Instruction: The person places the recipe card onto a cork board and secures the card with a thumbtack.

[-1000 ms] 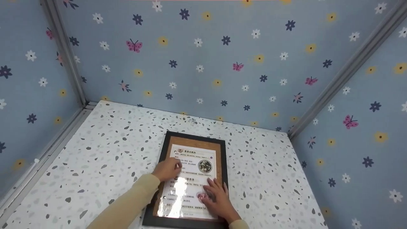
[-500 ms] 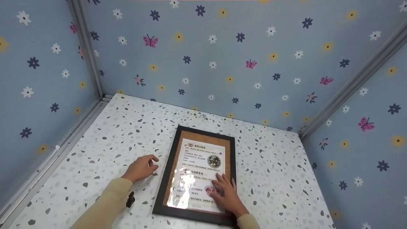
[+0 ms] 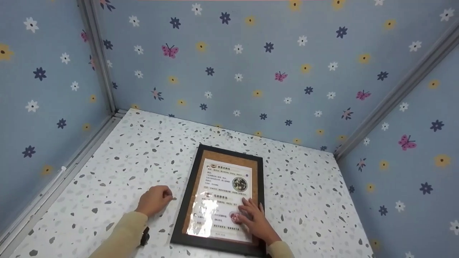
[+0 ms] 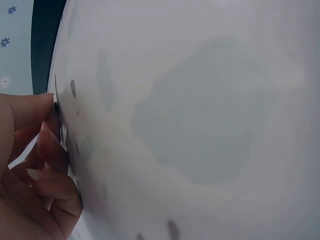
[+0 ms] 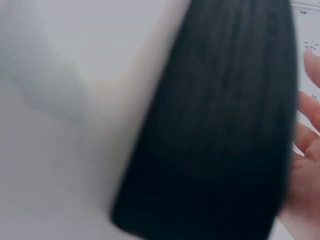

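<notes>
A corkboard point(image 3: 229, 156) in a black frame point(image 3: 188, 200) lies on the speckled table, bearing a glossy printed sheet point(image 3: 215, 222) with text and food pictures. My right hand point(image 3: 256, 222) rests across the board's right side, its relaxed fingers on the sheet and frame edge. In the right wrist view, the black frame point(image 5: 215, 120) fills the middle beside that hand. Left of the board, my left hand point(image 3: 154, 200) has its curled fingertips down at the tabletop. A dark speck shows by the thumb in the left wrist view; whether it is held, I cannot tell.
The white terrazzo-patterned table point(image 3: 304, 200) is enclosed by blue flowered panels point(image 3: 236, 61) behind and at both sides. Grey metal strips point(image 3: 96, 53) run along the corners. A small dark dot point(image 3: 246, 175) shows near the sheet's upper right corner.
My left hand has moved left off the sheet and down to the table, its fingertips closing together there. My right hand has stayed on the board.
</notes>
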A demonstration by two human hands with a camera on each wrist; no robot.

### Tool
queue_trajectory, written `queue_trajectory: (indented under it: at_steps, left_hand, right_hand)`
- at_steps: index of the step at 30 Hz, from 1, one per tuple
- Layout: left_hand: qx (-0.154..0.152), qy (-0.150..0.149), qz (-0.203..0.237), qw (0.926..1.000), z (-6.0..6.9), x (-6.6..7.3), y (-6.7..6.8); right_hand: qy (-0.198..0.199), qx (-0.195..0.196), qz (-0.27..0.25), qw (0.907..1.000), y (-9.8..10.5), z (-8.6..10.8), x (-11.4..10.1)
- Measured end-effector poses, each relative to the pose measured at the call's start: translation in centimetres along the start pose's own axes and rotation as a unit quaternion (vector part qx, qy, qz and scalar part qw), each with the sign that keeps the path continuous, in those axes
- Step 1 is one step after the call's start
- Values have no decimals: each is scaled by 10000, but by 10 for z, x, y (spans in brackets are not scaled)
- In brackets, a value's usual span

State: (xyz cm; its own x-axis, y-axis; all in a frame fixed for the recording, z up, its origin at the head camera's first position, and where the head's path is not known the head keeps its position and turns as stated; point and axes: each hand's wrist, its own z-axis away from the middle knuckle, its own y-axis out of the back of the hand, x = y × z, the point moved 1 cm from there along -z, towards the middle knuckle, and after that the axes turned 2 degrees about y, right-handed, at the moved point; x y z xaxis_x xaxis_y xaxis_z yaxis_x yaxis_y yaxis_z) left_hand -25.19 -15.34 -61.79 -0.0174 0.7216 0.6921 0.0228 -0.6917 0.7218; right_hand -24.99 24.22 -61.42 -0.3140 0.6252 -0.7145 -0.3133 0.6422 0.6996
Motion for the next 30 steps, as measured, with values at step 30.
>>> queue_trajectory:
  at_steps: [30]
  left_hand:
    - [-590, 16, 2387, 9693, 25, 57, -25]
  right_hand:
    - [583, 172, 501, 9969, 4, 2, 9]
